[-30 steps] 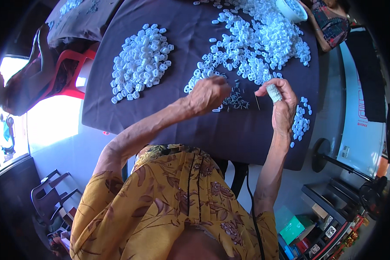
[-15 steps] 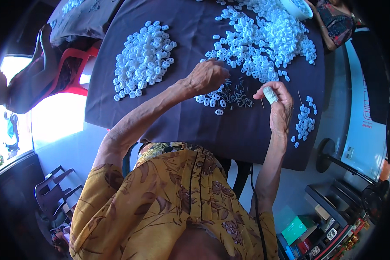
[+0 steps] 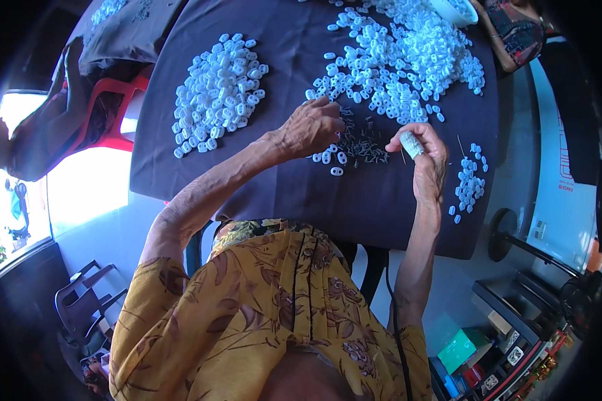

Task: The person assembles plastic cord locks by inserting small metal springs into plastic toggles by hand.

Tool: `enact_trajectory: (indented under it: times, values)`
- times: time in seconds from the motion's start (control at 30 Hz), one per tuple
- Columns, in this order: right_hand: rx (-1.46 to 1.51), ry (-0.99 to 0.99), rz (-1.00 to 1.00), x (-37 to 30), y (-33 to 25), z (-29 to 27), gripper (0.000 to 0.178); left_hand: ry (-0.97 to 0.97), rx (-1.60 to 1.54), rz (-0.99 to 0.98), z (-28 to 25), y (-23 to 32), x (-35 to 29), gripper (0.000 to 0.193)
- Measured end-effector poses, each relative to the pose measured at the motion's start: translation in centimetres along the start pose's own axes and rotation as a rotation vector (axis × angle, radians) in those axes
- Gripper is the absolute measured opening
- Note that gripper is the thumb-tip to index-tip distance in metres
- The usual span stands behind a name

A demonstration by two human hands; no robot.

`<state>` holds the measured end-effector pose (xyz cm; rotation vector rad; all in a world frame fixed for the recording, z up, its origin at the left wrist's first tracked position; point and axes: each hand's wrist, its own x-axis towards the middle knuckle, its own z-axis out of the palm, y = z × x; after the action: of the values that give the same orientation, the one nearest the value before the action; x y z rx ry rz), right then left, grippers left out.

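Note:
My left hand (image 3: 311, 129) is closed, its fingertips bent down beside a small heap of dark screw-like pieces (image 3: 364, 144). What it pinches, if anything, is hidden. Several white oval two-holed pieces (image 3: 337, 171) lie just below its fingers. To the right of the dark heap, my right hand (image 3: 431, 167) is curled, with a pale, wrapped-looking cylinder (image 3: 411, 144) at its fingers. I cannot tell whether that is a handle or a bandaged finger. A thin rod (image 3: 403, 157) points down near the fingertips.
A large pile of white pieces (image 3: 408, 60) spreads across the far side, below a white bowl (image 3: 453, 10). Other piles lie at left (image 3: 217, 97) and right (image 3: 469, 184) on the dark tablecloth (image 3: 261, 194). Another person's arm (image 3: 498, 43) is at far right; a red chair (image 3: 117, 110) stands left.
My left hand has shifted slightly left and toward me, beside the dark pieces. My right hand keeps nearly the same pose. The whole view has shifted a little.

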<state>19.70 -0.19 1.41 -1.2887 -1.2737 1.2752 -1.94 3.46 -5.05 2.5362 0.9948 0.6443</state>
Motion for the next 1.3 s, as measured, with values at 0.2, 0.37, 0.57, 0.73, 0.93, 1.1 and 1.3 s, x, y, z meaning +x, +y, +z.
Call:
enact_trajectory:
  times: [0.2,0.37,0.57,0.73,0.93,1.1,1.3]
  values:
    - [0.001,-0.057,0.004,0.0,0.0,0.8,0.012,-0.083,0.142,-0.028,0.3,0.2,0.6,0.01]
    - [0.01,-0.055,-0.004,0.0,0.0,0.8,0.01,-0.011,0.127,-0.062,0.7,0.6,0.4,0.013]
    - [-0.007,-0.065,-0.005,0.0,0.1,1.2,0.01,-0.008,0.095,-0.064,0.9,0.4,0.4,0.009]
    - [0.014,-0.058,0.005,0.0,-0.3,1.2,0.01,0.138,-0.054,-0.058,0.1,0.4,0.7,0.009]
    - [-0.083,0.014,-0.237,1.1,-4.2,2.5,0.013,0.254,-1.329,-0.59,-5.4,4.0,3.2,0.017]
    - [-0.074,-0.04,-0.283,1.8,-6.3,3.1,0.016,0.286,-1.506,-0.512,-6.5,5.6,3.0,0.013]
    - [-0.256,-0.078,-0.324,1.3,-6.9,2.6,0.015,0.274,-1.431,-0.458,-7.7,6.8,2.8,0.011]
